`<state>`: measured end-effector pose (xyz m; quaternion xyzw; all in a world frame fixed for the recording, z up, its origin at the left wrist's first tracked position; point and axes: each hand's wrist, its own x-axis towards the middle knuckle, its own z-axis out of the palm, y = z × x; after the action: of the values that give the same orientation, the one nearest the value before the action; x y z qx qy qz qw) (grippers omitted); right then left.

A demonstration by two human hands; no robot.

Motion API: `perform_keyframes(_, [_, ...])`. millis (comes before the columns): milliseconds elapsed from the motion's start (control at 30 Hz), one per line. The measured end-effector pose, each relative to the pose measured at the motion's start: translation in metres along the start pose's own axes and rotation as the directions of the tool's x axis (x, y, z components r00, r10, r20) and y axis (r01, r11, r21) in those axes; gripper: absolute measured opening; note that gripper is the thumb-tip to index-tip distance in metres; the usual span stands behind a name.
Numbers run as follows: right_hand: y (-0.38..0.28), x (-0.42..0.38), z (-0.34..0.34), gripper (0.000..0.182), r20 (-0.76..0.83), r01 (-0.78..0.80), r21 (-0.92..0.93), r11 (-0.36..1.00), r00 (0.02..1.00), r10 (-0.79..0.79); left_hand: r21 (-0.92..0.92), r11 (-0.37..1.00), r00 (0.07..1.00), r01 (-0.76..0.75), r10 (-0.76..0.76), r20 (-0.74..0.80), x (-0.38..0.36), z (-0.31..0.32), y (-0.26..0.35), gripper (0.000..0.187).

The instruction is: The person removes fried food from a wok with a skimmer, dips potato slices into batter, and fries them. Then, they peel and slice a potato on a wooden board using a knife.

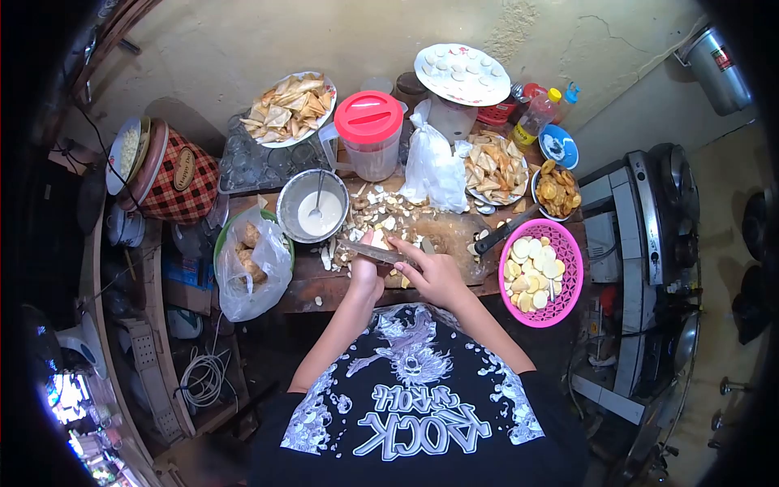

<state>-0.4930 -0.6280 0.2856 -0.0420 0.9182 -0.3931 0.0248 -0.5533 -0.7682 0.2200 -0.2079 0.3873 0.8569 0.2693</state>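
My left hand point(367, 269) is closed round a pale peeled root piece point(380, 239) above the worktop. Beside it, my right hand point(434, 274) grips a knife point(377, 253), its blade pointing left across the left hand and against or very near the piece. The fingers hide most of the knife's handle. Peelings and pale scraps point(381, 213) lie scattered under and beyond both hands, partly on a worn cutting board point(446, 231). A second, black-handled knife point(495, 235) rests at the board's right. Further right, a pink basket point(577, 276) contains pale round slices point(531, 272).
A metal pot point(284, 213) with white batter and a spoon stands left of the board, near a plastic bag point(256, 288) of brown roots. Behind are a red-lidded pitcher point(367, 122), a white bag point(434, 166), and plates of folded pastries point(292, 109). A stove point(645, 215) stands right.
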Motion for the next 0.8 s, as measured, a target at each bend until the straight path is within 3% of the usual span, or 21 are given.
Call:
perform_keyframes(200, [-0.003,-0.001,0.003,0.048,-0.048,0.034,-0.049,0.998,0.998,-0.036,0.062,0.990,0.991,-0.128,0.130,-0.030,-0.009,0.011,0.002,0.025])
perform_keyframes(300, [-0.001,-0.001,0.006,0.051,0.000,0.032,-0.079,0.996,0.999,-0.032,0.086,0.969,0.972,-0.233,0.235,-0.011,-0.011,0.012,0.003,0.023])
perform_keyframes(400, [-0.003,-0.001,0.002,0.050,0.005,0.041,-0.041,0.998,0.999,-0.041,0.140,0.956,0.966,-0.257,0.249,0.073,-0.009,0.004,0.005,0.021])
perform_keyframes(500, [-0.004,0.004,-0.005,0.052,0.031,0.028,-0.146,0.989,0.999,-0.024,0.261,0.926,0.962,-0.271,0.248,0.115,-0.014,0.009,0.000,0.020])
perform_keyframes(533, [-0.003,0.005,-0.007,0.053,0.056,0.036,-0.180,0.983,0.998,-0.026,0.233,0.944,0.972,-0.233,0.227,0.051,-0.024,0.020,0.003,0.020])
perform_keyframes(800, [0.005,0.010,-0.002,0.051,0.092,0.084,-0.225,0.971,0.994,-0.064,0.280,0.932,0.969,-0.231,0.193,0.156,-0.005,-0.020,-0.010,0.020])
